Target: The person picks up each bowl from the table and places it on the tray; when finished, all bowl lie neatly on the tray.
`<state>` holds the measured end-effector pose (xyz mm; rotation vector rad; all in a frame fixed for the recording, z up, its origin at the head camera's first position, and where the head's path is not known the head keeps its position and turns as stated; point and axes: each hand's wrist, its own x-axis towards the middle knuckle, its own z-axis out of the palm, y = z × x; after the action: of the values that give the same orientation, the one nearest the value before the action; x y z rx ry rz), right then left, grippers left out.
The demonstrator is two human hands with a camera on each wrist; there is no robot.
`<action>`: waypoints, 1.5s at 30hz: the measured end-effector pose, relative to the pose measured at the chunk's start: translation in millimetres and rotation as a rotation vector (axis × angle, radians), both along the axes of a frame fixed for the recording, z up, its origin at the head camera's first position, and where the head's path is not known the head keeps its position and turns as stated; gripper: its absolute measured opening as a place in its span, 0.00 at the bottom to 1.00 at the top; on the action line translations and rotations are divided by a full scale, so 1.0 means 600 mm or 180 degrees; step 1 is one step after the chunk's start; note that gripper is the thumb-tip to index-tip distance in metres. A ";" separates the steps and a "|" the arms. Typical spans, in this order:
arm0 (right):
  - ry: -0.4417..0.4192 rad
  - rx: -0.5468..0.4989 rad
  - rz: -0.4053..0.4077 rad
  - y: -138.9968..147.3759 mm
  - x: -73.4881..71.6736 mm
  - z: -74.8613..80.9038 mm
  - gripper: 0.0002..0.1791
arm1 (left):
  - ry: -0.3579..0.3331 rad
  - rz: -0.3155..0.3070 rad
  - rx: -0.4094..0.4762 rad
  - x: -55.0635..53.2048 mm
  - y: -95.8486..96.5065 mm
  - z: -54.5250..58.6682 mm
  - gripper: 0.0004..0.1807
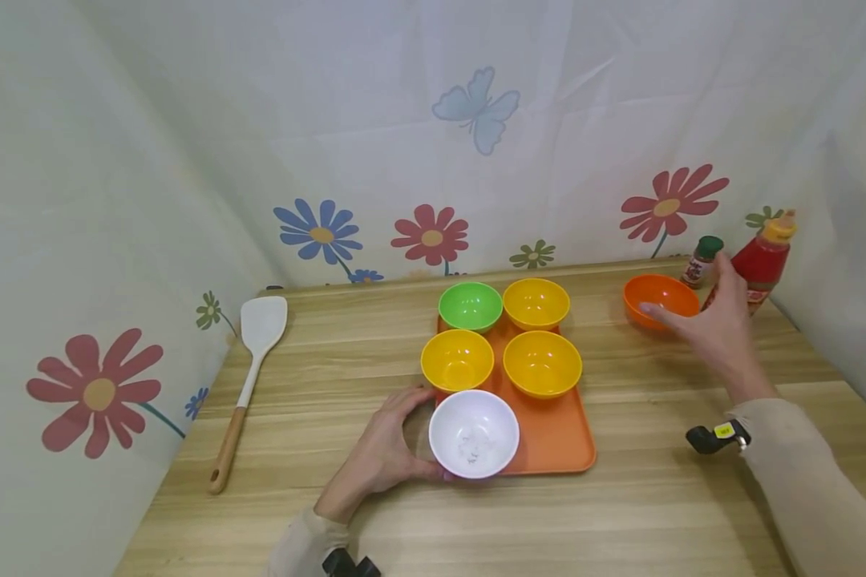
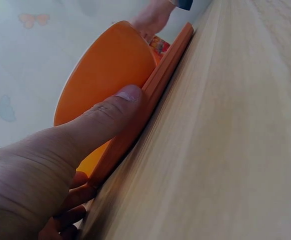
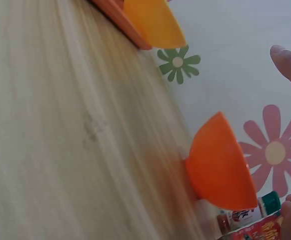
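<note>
My left hand (image 1: 386, 449) holds the front left corner of the orange tray (image 1: 559, 445), its thumb (image 2: 103, 117) at the front edge and its fingers along the left side. Beside that thumb sits a bowl (image 1: 474, 433), white inside and orange outside. Two yellow bowls (image 1: 458, 361) (image 1: 542, 365) stand behind it on the tray, with a green bowl (image 1: 471, 307) and another yellow bowl (image 1: 536, 304) at the back. Over on the right, my right hand (image 1: 718, 324) hovers with thumb and fingers spread by the rim of an orange bowl (image 1: 660, 300), apparently apart from it.
A small jar (image 1: 698, 260) with a green lid stands behind the orange bowl. Next to it, a red sauce bottle (image 1: 762, 258) is partly hidden by my right hand. At the left lies a white spatula (image 1: 263, 324) with a wooden handle. Flowered cloth borders the wooden table (image 1: 332, 336).
</note>
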<state>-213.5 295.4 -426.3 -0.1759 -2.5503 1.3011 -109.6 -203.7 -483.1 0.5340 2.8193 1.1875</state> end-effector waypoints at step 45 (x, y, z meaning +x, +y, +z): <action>-0.0311 -0.0490 -0.0106 0.005 -0.019 -0.088 0.62 | -0.0041 0.0005 0.0087 0.001 0.001 0.000 0.65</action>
<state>-224.7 298.4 -479.0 -0.3187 -2.5138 1.5114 -109.1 -203.2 -483.4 0.5235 2.7972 1.2269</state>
